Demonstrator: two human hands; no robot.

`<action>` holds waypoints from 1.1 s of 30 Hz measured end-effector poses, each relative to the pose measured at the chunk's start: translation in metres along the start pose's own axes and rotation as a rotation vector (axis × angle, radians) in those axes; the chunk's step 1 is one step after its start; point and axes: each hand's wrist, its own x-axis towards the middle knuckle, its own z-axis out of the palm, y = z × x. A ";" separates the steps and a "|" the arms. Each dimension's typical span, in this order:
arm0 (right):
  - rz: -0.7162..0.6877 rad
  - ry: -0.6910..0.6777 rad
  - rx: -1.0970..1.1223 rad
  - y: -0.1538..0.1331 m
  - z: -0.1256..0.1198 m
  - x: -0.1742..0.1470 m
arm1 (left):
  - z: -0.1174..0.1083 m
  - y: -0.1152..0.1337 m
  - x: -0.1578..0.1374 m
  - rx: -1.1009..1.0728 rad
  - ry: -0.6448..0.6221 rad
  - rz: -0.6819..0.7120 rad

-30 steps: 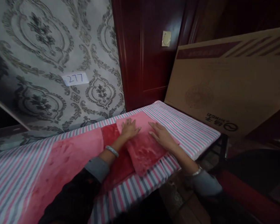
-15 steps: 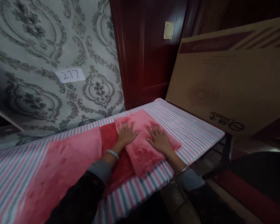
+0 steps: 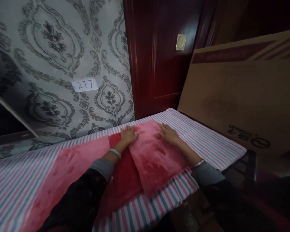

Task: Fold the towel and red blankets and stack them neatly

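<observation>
A pink and red plush cloth (image 3: 157, 158) lies on a striped sheet, with its right part folded over into a lighter panel. A darker red strip (image 3: 128, 167) shows beside that fold, and the pink left part (image 3: 70, 164) spreads out flat. My left hand (image 3: 129, 135), fingers stretched, rests on the far left corner of the folded panel. Along the panel's far right edge lies my right hand (image 3: 169, 133), also open with its fingers extended. Both palms face down, and some fingertips are hard to make out.
The striped sheet (image 3: 207, 138) covers the surface beneath. Behind it stand a patterned wall (image 3: 50, 64) with a paper label (image 3: 85, 84) reading 277, and a dark red door panel (image 3: 164, 71). A large cardboard box (image 3: 244, 90) leans at the right.
Both hands have slid away from me toward the far edge of the folded panel, my right one reaching its right side. The camera view has shifted slightly.
</observation>
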 end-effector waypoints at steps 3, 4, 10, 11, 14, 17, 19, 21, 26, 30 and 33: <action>0.059 0.033 -0.017 -0.016 -0.001 0.032 | 0.003 -0.007 0.012 0.014 -0.005 0.036; 0.072 0.041 -0.022 -0.021 0.004 0.039 | 0.007 -0.009 0.013 0.023 -0.005 0.064; 0.038 0.036 -0.071 -0.024 0.056 0.040 | 0.043 -0.017 0.009 0.049 -0.026 0.085; 0.042 0.032 -0.075 -0.022 0.061 0.038 | 0.046 -0.018 0.008 0.046 -0.022 0.073; 0.060 0.019 -0.092 -0.017 0.067 0.036 | 0.049 -0.017 0.004 0.026 -0.035 0.061; 0.065 0.009 -0.110 -0.015 0.066 0.038 | 0.047 -0.016 0.003 0.010 -0.057 0.057; 0.060 0.002 -0.106 -0.017 0.062 0.040 | 0.044 -0.015 0.004 -0.002 -0.091 0.049; 0.059 -0.036 -0.081 -0.019 0.054 0.040 | 0.037 -0.015 0.007 -0.017 -0.151 0.038; -0.037 -0.128 0.024 -0.018 0.037 0.014 | 0.012 -0.010 0.008 -0.026 -0.245 0.034; -0.229 -0.017 0.111 0.000 0.039 -0.049 | -0.003 0.005 -0.034 -0.011 -0.151 0.212; -0.322 0.177 0.226 0.028 0.038 -0.103 | -0.008 0.017 -0.090 -0.133 -0.104 0.479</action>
